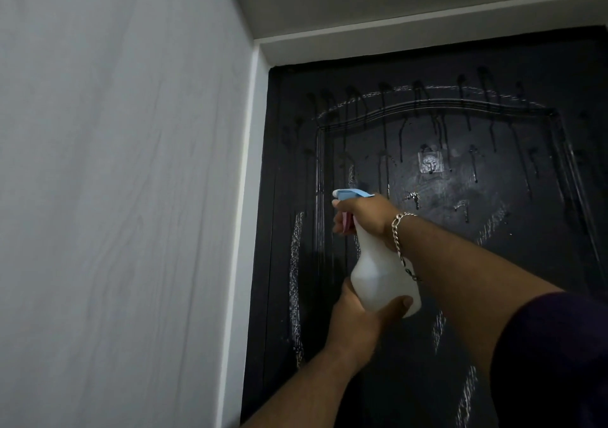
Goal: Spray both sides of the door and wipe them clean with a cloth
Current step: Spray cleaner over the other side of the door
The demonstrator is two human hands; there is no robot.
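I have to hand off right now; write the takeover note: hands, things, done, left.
Right hand grips the neck and trigger of the white plastic spray bottle with the blue nozzle, aimed left at the black panelled door. Left hand holds the bottle's base.
Done: upper door wet, drips running down.
Left: spray lower down, wipe, then the other side. No cloth in view.
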